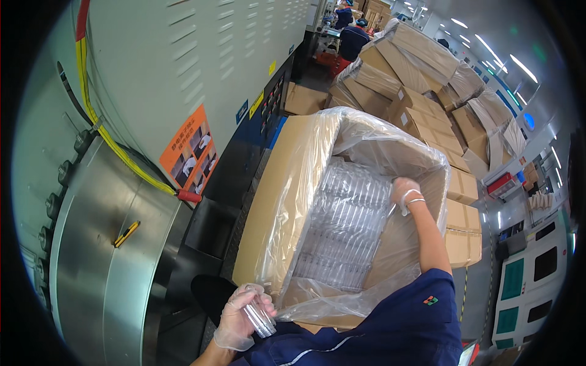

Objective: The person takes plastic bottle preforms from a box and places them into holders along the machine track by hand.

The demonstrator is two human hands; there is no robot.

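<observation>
In the lower middle, my left hand (239, 314), in a clear glove, is closed round several clear plastic tubes (261, 319) near the box's front left corner. My right hand (405, 191), also gloved, reaches inside the large cardboard box (262, 207). It rests against the right end of the stacked rows of clear plastic pieces (345, 226), with its fingers curled; what they hold, if anything, is hidden. A clear plastic liner (372, 131) covers the box's inner walls and folds over its rim.
A grey machine cabinet (238, 36) stands at the left, with a steel surface (116, 280) bearing a yellow cutter (126, 234). Sealed cartons (430, 125) and plastic-covered boxes (421, 52) line the right and back. A person (354, 41) works at the far end.
</observation>
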